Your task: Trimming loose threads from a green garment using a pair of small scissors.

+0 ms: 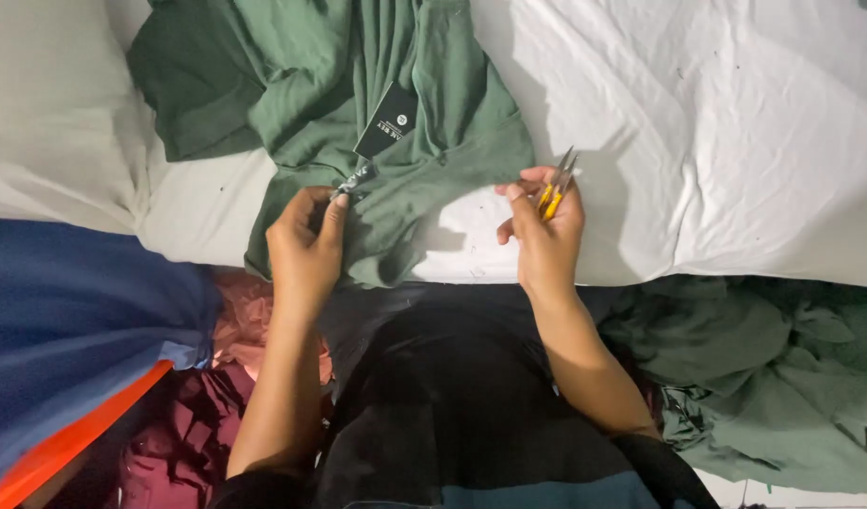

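Observation:
A green garment [396,123] lies crumpled on a white sheet [735,141]. A black hang tag [388,121] rests on it, joined by a short string to a small patterned label. My left hand [306,245] pinches that label and the green cloth at the garment's lower edge. My right hand [544,231] is to the right of the garment, above the sheet. It holds small yellow-handled thread snips [556,184] with the metal blades pointing up and away. The two hands are apart.
A pale pillow [47,113] sits at the upper left. Blue and orange fabric [66,330] lies at the left, with maroon and pink cloth [216,396] beside it. A heap of green garments [773,377] lies at the lower right. Dark clothing covers my lap.

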